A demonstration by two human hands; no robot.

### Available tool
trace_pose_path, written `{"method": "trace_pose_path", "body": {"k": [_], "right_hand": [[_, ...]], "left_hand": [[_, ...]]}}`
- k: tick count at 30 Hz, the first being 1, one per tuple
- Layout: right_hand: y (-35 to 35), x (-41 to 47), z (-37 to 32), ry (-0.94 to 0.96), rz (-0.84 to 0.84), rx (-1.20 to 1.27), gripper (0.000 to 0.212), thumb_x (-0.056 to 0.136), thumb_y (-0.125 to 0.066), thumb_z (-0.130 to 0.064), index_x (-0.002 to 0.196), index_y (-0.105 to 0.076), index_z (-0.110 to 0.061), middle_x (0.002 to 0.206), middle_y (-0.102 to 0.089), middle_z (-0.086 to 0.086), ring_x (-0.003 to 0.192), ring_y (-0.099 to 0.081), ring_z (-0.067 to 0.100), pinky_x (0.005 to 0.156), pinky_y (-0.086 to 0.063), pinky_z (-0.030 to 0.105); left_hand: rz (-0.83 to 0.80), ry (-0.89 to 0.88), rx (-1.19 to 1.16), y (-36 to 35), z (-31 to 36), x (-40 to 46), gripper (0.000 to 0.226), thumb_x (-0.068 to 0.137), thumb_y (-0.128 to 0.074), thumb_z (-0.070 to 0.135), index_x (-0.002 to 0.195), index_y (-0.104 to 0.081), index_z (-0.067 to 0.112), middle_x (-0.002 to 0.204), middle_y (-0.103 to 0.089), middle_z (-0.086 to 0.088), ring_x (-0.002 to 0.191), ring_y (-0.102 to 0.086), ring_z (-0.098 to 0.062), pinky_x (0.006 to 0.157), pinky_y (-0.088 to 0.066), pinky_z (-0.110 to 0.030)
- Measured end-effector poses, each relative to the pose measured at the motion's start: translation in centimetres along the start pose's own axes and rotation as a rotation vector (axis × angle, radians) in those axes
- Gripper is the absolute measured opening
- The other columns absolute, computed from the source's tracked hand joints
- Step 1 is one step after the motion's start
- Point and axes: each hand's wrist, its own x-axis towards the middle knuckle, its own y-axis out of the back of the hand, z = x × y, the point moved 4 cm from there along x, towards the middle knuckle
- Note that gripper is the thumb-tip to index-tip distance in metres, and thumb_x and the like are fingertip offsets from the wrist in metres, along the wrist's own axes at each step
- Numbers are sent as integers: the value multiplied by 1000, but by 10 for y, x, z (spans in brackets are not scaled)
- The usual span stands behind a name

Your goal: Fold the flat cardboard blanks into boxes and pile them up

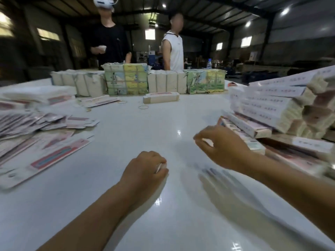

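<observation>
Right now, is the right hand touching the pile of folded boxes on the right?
Cannot tell. In the head view the right hand overlaps the lowest boxes of the pile of folded boxes, and motion blur hides any contact or gap.

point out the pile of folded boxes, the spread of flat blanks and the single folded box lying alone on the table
pile of folded boxes [268, 98]: head view, on the long printed side of a box in the pile.
flat blanks [27, 124]: head view, middle of the fanned spread at left.
single folded box [161, 98]: head view, on its long front side.

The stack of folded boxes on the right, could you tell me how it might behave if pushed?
The stack of folded boxes leans unevenly, so it may slide or topple. The boxes look hollow and probably light. The glossy table likely offers little grip.
</observation>
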Motion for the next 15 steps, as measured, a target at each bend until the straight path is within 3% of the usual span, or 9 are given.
{"method": "trace_pose_path", "body": {"k": [3,8,12,15], "right_hand": [[-55,-20,-2,-28,-186,-14,23,92,-50,-27,100,-71,-18,110,-64,-5,103,-56,21,88,-45,36],[-65,-25,2,-13,-116,15,22,92,-57,-27,109,-71,-23,117,-63,-6,106,-53,17,87,-42,29],[-67,-26,3,-12,-96,48,17,87,-64,-17,101,-74,-20,109,-66,-5,98,-55,17,79,-38,27],[-69,-25,5,-6,-85,63,16,83,-68,-11,96,-75,-16,103,-68,-1,92,-57,21,78,-41,32]], "left_hand": [[21,16,-15,0,-1,-2,25,89,-52,30,111,-64,24,119,-58,11,112,-45,-11,94,-36,-27],[-27,34,-28,0,-2,0,18,87,-52,29,97,-66,23,109,-60,8,107,-48,-14,83,-37,-25],[-149,151,-159,28,-27,13,34,89,-57,34,121,-61,22,125,-58,3,114,-51,-14,92,-39,-26],[-140,258,29,79,-74,29,40,88,-58,32,127,-56,21,132,-52,0,116,-50,-17,89,-37,-25]]}}
